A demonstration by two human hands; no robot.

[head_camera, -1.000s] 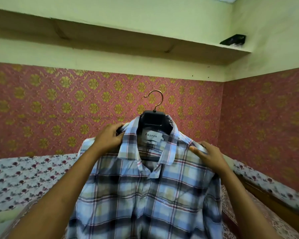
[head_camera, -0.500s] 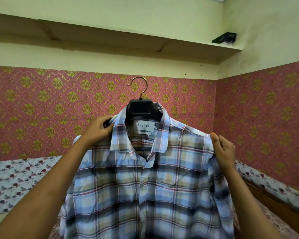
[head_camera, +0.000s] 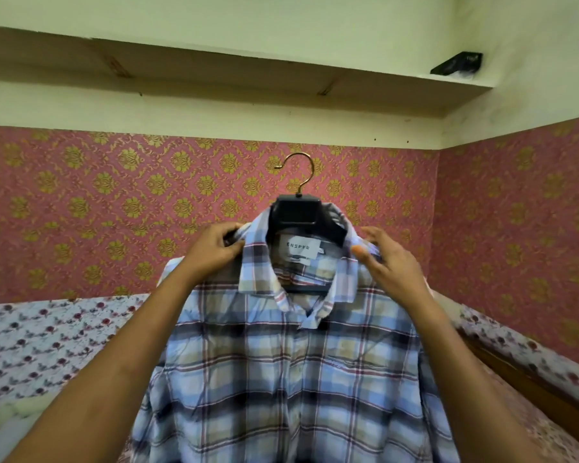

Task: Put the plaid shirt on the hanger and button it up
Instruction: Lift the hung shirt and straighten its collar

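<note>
On hanger (head_camera: 298, 212): plaid shirt (head_camera: 281, 379) | left hand (head_camera: 214, 252) grips collar | right hand (head_camera: 391, 262) pinches collar

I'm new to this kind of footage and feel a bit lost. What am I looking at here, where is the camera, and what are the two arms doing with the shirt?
There is no machine: a person wears a wide-angle camera on the head, so you see their own two bare arms reaching forward. They hold up a blue, tan and maroon plaid shirt already draped on a black plastic hanger with a brass hook. The left hand grips the shirt's shoulder beside the collar; the right hand pinches the other shoulder near the collar. The top of the shirt front hangs open. Behind is pink wallpaper with gold motifs, and below a floral bedsheet.
</note>
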